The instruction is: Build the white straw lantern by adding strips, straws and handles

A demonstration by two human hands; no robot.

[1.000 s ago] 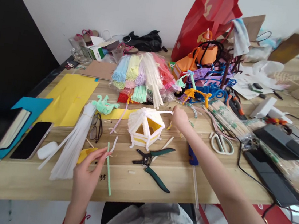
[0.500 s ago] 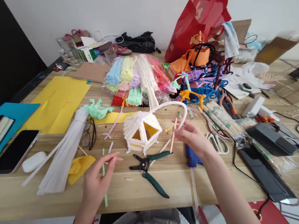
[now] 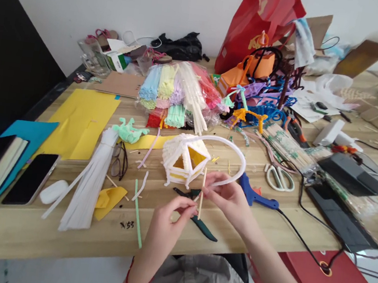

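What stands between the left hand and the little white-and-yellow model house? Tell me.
The green-handled pliers lie on the table, partly hidden by the hands, their black nose between the left hand and the model house. The left hand looks raised, so the pliers may simply lie lower.

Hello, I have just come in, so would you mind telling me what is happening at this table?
A person is working over a small white-and-yellow model house. The right hand holds a thin wooden stick roughly upright, and a white strip arcs from the house's roof to that hand. The left hand has its fingertips at the stick's lower part; its grip is unclear. A green-handled tool lies partly hidden beneath the hands.
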